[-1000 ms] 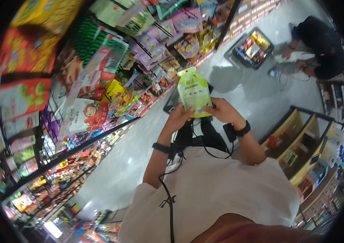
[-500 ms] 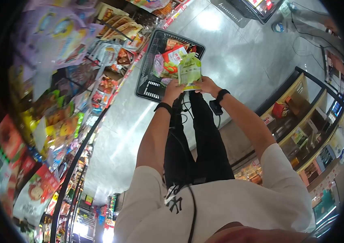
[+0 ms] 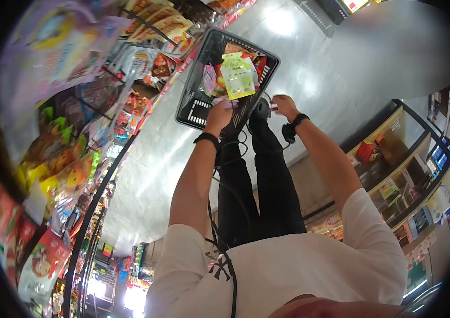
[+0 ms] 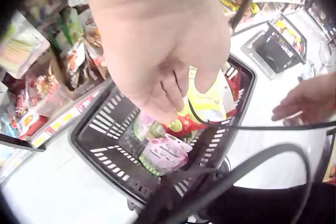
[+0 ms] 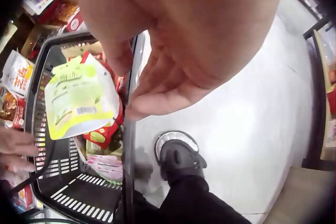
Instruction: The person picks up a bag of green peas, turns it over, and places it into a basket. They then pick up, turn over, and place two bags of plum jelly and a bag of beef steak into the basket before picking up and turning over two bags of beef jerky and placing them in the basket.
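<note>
A pale green and yellow snack pouch (image 3: 239, 78) lies on top of other packets in a black shopping basket (image 5: 79, 191). My left hand (image 3: 218, 116) is over the near left part of that basket, its fingers loosely bent and apart from the pouch in the right wrist view (image 5: 16, 153). Beneath it in the left wrist view shows a pink packet (image 4: 165, 154). My right hand (image 3: 285, 107) hangs just outside the basket's right side, fingers relaxed, holding nothing. In its own wrist view those fingers overlap the basket rim (image 5: 129, 155).
Shelves of hanging snack bags (image 3: 66, 47) line the left, close to the basket. A wooden shelf unit (image 3: 389, 143) stands at the right. Cables (image 3: 230, 196) run down along my front. Another basket (image 4: 283, 43) sits farther off on the grey floor (image 3: 299, 58).
Both hands held the pouch at its lower edge and lowered it toward the basket. Now it lies inside, let go, and the right hand has moved off to the right.
</note>
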